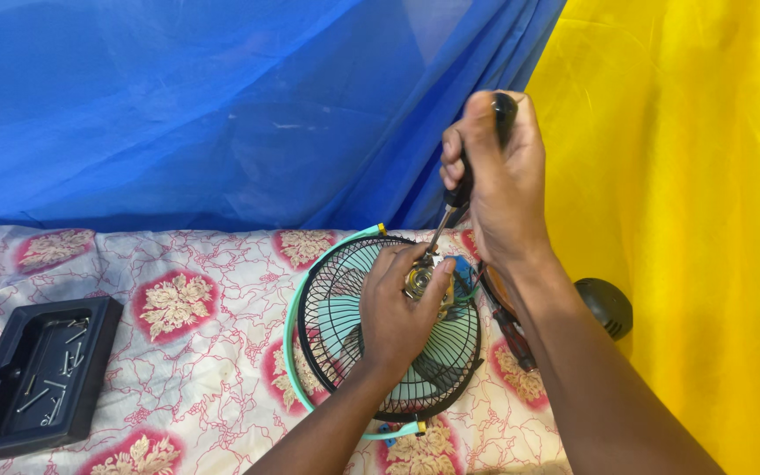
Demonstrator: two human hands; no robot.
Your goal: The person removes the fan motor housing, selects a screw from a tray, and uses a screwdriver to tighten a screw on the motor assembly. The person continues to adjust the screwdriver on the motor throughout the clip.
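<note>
A small fan with a black wire grille (336, 308) and a mint-green rim (293, 310) lies flat on a patterned cloth. At the grille's centre sits a metal motor hub (421, 280). My left hand (398, 312) rests on the grille with its fingers around that hub. My right hand (496, 171) is above it, closed on the black handle of a screwdriver (459, 195). The screwdriver's shaft slants down to the hub. Turquoise blades show through the grille.
A black plastic tray (10, 413) with several loose screws sits at the left on the white and red floral cloth (195, 369). A black round part (607, 305) lies at the right. Blue fabric (222, 105) hangs behind, yellow fabric (688, 176) at the right.
</note>
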